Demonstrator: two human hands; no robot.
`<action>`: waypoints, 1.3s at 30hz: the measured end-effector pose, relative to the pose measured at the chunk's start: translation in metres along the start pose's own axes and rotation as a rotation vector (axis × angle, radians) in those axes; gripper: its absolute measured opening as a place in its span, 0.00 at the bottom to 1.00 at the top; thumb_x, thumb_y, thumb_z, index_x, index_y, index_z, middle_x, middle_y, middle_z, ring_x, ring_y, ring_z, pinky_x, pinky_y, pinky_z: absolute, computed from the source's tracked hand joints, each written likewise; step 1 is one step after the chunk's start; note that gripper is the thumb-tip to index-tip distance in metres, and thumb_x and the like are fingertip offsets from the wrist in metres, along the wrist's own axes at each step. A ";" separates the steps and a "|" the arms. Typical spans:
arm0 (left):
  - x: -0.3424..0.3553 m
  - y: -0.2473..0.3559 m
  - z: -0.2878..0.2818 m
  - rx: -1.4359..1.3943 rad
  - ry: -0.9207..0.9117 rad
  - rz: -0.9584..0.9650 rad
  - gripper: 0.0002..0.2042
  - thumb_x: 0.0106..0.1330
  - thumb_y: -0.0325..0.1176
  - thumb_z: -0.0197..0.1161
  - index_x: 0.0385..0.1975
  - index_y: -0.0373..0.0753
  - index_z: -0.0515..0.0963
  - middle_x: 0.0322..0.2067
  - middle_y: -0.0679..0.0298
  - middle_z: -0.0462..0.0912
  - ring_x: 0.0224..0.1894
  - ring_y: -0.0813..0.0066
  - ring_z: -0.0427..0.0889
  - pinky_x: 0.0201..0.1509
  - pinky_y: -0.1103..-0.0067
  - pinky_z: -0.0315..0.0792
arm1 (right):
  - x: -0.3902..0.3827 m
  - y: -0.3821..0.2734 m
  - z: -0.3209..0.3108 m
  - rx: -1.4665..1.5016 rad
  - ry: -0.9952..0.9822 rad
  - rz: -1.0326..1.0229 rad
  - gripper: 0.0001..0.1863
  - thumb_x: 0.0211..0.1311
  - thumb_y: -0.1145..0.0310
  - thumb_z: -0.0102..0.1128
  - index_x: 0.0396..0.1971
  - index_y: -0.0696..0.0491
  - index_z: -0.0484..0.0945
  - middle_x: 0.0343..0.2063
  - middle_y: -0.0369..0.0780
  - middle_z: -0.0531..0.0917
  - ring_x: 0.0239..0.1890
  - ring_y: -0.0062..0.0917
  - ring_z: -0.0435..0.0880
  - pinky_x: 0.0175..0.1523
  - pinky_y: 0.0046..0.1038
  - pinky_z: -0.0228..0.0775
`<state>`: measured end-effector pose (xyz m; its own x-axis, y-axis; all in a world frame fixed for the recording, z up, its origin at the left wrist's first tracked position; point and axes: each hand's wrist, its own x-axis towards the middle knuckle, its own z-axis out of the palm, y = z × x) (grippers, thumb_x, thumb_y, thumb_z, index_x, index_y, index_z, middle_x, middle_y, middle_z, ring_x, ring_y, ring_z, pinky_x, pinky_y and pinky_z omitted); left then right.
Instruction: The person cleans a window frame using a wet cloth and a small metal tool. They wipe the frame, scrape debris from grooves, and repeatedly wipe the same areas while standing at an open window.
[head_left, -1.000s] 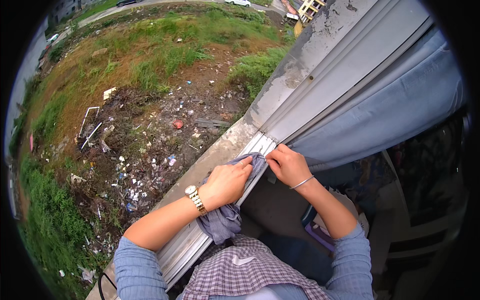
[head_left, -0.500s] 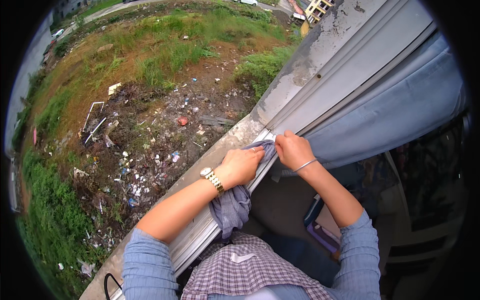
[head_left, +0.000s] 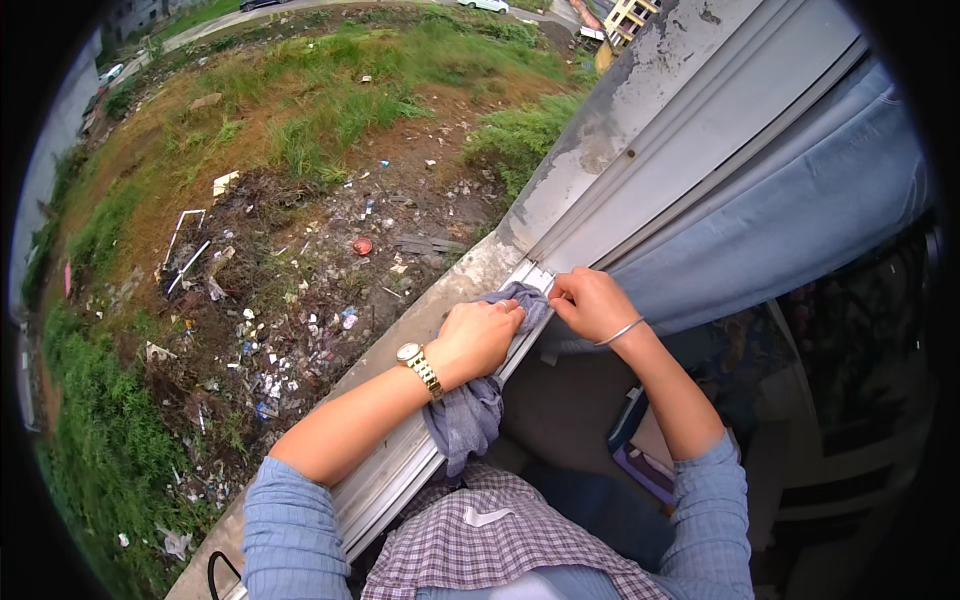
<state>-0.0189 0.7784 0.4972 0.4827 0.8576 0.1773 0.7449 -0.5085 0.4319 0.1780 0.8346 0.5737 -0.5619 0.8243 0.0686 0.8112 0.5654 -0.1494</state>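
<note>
Fabric, purple-and-white checked [head_left: 455,560], closest to view, spread over the wearer's front; light-blue ribbed sleeves [head_left: 292,530] pushed up at both elbows. Gold-toned watch [head_left: 427,372] on left wrist, thin silvery bangle [head_left: 620,332] on right.

Left hand [head_left: 477,343] laid over a crumpled grey-blue cloth [head_left: 466,425]; fingers bent down onto it, undersides hidden, so cannot tell whether they clamp it or only press. Cloth lies along a white, ridged window track [head_left: 385,508], one end bunched ahead of left fingertips, loose end draped over the inner edge. Right hand [head_left: 592,305] just beyond that bunched end; thumb and forefinger close together at the track, anything between them hidden, grip uncertain.

Step in hand, by my reading: close work with the cloth at the track's far end. Next move would call for a steady left hand on the cloth and fine fingertip control from the right in the narrow grooves.

Surface: pale, stained concrete ledge [head_left: 480,260] along the track's outer side. Indoors, dim; purple-and-dark-blue-edged item [head_left: 640,470] below right forearm, kind unclear. Blue curtain [head_left: 770,245] hangs beside a grey-white frame panel [head_left: 700,140].

Outside, well below: littered ground [head_left: 310,270], grass [head_left: 310,140], then a road with a white car [head_left: 484,5].
</note>
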 end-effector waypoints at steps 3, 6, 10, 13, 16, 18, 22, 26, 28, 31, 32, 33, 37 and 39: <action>-0.004 0.002 -0.007 -0.031 -0.028 -0.048 0.21 0.60 0.28 0.54 0.55 0.39 0.76 0.52 0.59 0.81 0.44 0.55 0.85 0.46 0.63 0.79 | -0.001 -0.011 -0.010 0.096 0.086 0.015 0.05 0.59 0.66 0.63 0.30 0.51 0.81 0.29 0.44 0.80 0.34 0.42 0.82 0.39 0.42 0.75; 0.006 0.014 -0.006 -0.118 0.026 -0.036 0.22 0.61 0.30 0.54 0.57 0.39 0.74 0.52 0.58 0.81 0.44 0.53 0.84 0.47 0.62 0.78 | -0.018 0.011 0.028 0.077 0.118 0.042 0.05 0.60 0.66 0.63 0.29 0.51 0.81 0.29 0.43 0.80 0.34 0.42 0.82 0.39 0.41 0.74; -0.004 0.000 -0.015 -0.138 -0.036 0.018 0.21 0.66 0.36 0.54 0.59 0.40 0.73 0.55 0.58 0.80 0.46 0.53 0.84 0.48 0.62 0.78 | -0.048 -0.004 0.023 0.356 0.394 0.116 0.03 0.58 0.73 0.66 0.31 0.55 0.83 0.27 0.42 0.80 0.29 0.35 0.83 0.35 0.33 0.75; -0.015 -0.007 -0.015 -0.077 -0.040 0.078 0.21 0.73 0.41 0.50 0.62 0.40 0.72 0.60 0.59 0.77 0.49 0.55 0.83 0.50 0.63 0.78 | -0.082 -0.012 0.027 0.500 0.521 0.242 0.03 0.57 0.76 0.68 0.32 0.58 0.84 0.25 0.41 0.80 0.26 0.27 0.82 0.33 0.26 0.74; 0.009 -0.002 -0.015 -0.103 -0.142 -0.041 0.21 0.73 0.40 0.48 0.62 0.40 0.71 0.61 0.59 0.76 0.49 0.55 0.83 0.51 0.63 0.78 | -0.113 -0.007 0.050 0.623 0.605 0.353 0.04 0.57 0.77 0.68 0.33 0.58 0.84 0.25 0.39 0.81 0.27 0.23 0.82 0.33 0.23 0.74; 0.032 -0.004 -0.007 -0.023 -0.140 -0.040 0.21 0.73 0.39 0.47 0.62 0.42 0.72 0.61 0.63 0.76 0.47 0.55 0.84 0.49 0.63 0.78 | -0.119 -0.006 0.055 0.662 0.647 0.363 0.05 0.58 0.76 0.68 0.34 0.58 0.85 0.27 0.40 0.83 0.28 0.22 0.82 0.34 0.23 0.74; 0.051 0.005 -0.008 0.052 -0.153 -0.057 0.20 0.72 0.38 0.47 0.61 0.43 0.73 0.61 0.64 0.77 0.47 0.57 0.84 0.49 0.65 0.79 | -0.123 -0.007 0.056 0.686 0.659 0.322 0.05 0.57 0.78 0.68 0.34 0.58 0.85 0.28 0.40 0.84 0.28 0.24 0.82 0.35 0.23 0.74; 0.016 -0.001 -0.019 0.036 -0.182 0.021 0.20 0.72 0.38 0.48 0.61 0.44 0.73 0.61 0.65 0.76 0.49 0.59 0.84 0.50 0.65 0.78 | -0.138 -0.010 0.043 0.621 0.703 0.272 0.06 0.56 0.78 0.69 0.34 0.58 0.85 0.27 0.40 0.83 0.26 0.24 0.82 0.31 0.22 0.72; 0.014 -0.003 -0.019 0.061 -0.132 0.064 0.21 0.72 0.40 0.48 0.61 0.41 0.72 0.61 0.63 0.77 0.49 0.59 0.84 0.50 0.65 0.79 | -0.153 -0.007 0.040 0.617 0.675 0.347 0.06 0.56 0.79 0.69 0.34 0.58 0.85 0.27 0.39 0.83 0.27 0.23 0.82 0.31 0.21 0.73; 0.049 -0.003 -0.008 0.029 -0.065 0.016 0.21 0.73 0.41 0.45 0.60 0.40 0.73 0.58 0.60 0.79 0.43 0.54 0.85 0.47 0.61 0.79 | -0.162 -0.005 0.053 0.724 0.701 0.368 0.05 0.57 0.79 0.68 0.34 0.58 0.85 0.28 0.39 0.83 0.27 0.21 0.82 0.32 0.21 0.73; 0.067 -0.005 -0.007 0.072 -0.072 0.027 0.20 0.73 0.42 0.45 0.57 0.40 0.75 0.54 0.59 0.82 0.41 0.52 0.85 0.47 0.60 0.78 | -0.159 -0.006 0.054 0.737 0.699 0.361 0.05 0.57 0.79 0.68 0.34 0.58 0.85 0.28 0.39 0.83 0.27 0.21 0.82 0.32 0.22 0.73; 0.071 -0.007 -0.007 0.092 -0.147 -0.058 0.20 0.73 0.42 0.45 0.57 0.39 0.75 0.55 0.58 0.81 0.44 0.52 0.84 0.49 0.61 0.77 | -0.155 -0.008 0.053 0.737 0.693 0.336 0.05 0.57 0.79 0.68 0.34 0.58 0.85 0.28 0.39 0.83 0.27 0.22 0.82 0.32 0.22 0.74; 0.052 0.013 -0.020 0.046 -0.177 -0.020 0.20 0.73 0.42 0.47 0.57 0.40 0.76 0.56 0.59 0.80 0.46 0.54 0.84 0.51 0.64 0.77 | -0.163 -0.011 0.044 0.663 0.656 0.307 0.06 0.56 0.79 0.69 0.34 0.57 0.85 0.27 0.39 0.83 0.27 0.25 0.82 0.32 0.24 0.74; 0.036 0.007 -0.019 0.108 -0.136 0.082 0.19 0.72 0.41 0.49 0.58 0.42 0.76 0.57 0.61 0.80 0.43 0.54 0.85 0.48 0.64 0.78 | -0.166 -0.009 0.042 0.632 0.699 0.291 0.06 0.55 0.78 0.70 0.34 0.56 0.85 0.26 0.39 0.83 0.27 0.26 0.82 0.31 0.25 0.73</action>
<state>-0.0048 0.8074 0.5241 0.5964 0.7983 0.0841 0.7417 -0.5881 0.3225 0.2574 0.6914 0.5217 0.0330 0.8752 0.4827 0.5523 0.3865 -0.7386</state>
